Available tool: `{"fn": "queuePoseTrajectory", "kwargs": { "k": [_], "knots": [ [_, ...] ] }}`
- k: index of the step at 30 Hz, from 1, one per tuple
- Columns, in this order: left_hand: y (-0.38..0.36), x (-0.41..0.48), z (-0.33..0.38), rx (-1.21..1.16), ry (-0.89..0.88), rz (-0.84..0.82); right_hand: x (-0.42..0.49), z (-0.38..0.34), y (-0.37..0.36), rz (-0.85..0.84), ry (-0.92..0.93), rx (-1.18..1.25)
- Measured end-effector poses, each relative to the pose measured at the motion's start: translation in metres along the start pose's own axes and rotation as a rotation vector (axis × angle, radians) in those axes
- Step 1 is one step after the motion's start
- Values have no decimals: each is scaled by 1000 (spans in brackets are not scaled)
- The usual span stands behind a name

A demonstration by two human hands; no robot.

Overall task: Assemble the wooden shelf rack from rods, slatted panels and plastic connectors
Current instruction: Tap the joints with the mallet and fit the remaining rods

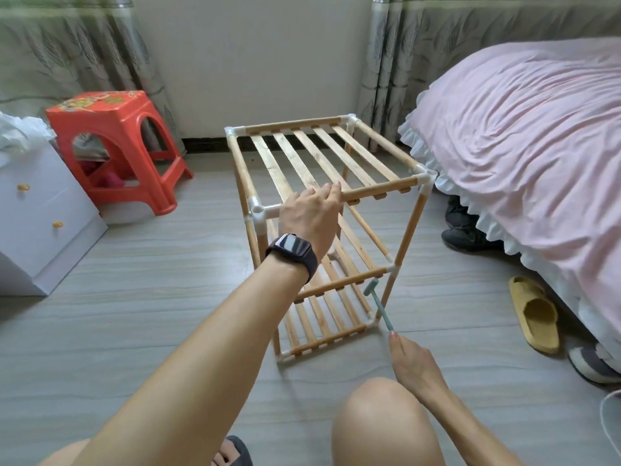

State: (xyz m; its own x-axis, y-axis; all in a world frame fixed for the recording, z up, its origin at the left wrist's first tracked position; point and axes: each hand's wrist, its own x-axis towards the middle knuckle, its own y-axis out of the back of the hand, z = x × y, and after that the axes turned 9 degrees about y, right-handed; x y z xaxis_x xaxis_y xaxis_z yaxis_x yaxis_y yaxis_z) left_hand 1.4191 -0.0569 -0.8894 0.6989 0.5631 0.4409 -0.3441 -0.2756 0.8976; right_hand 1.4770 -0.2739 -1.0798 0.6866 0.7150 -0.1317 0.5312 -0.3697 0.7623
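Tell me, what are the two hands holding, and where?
Left hand grips the rack's top front rod. Right hand holds the small green hammer by its handle end.

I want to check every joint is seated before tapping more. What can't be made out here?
- Head view: left hand covers part of the top front rod.
- Left forearm hides the rack's lower-left joints.
- Right hand's grip on the small hammer is unclear.

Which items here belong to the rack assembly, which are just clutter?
Job: wooden rack, small teal hammer, left hand on the top front rod, right hand on the hammer's handle.
Clutter: red stool, yellow slipper, white drawer unit, bed.
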Motion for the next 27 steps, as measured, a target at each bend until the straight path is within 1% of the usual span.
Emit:
{"fn": "queuePoseTrajectory", "kwargs": {
  "k": [2,4,6,8,10,11,14,17,20,23,27],
  "knots": [
    [7,15,18,31,-19,-24,-4,-3,2,2,-1,25],
    [17,31,29,4,-37,-132,-8,-4,5,7,-9,41],
    [29,44,30,-73,-89,-253,-12,-3,7,10,-6,58],
    [38,43,18,-260,-75,-315,-15,-1,11,18,4,78],
    [40,32,-4,-445,-20,-298,-18,0,11,14,15,95],
    [37,24,-17,-474,-15,-265,-19,1,9,6,19,95],
    [16,-2,-61,-475,-24,-178,-20,-1,0,-6,48,95],
    [-5,-27,-89,-485,-55,-135,-18,-9,-8,-43,103,67],
    [-15,-33,-93,-486,-52,-117,-17,-21,-13,-89,162,18],
    [-20,-36,-88,-511,-6,-129,-16,-29,-19,-110,207,-9],
    [-24,-38,-85,-544,36,-125,-13,-31,-27,-143,215,-65]
  ]
}}
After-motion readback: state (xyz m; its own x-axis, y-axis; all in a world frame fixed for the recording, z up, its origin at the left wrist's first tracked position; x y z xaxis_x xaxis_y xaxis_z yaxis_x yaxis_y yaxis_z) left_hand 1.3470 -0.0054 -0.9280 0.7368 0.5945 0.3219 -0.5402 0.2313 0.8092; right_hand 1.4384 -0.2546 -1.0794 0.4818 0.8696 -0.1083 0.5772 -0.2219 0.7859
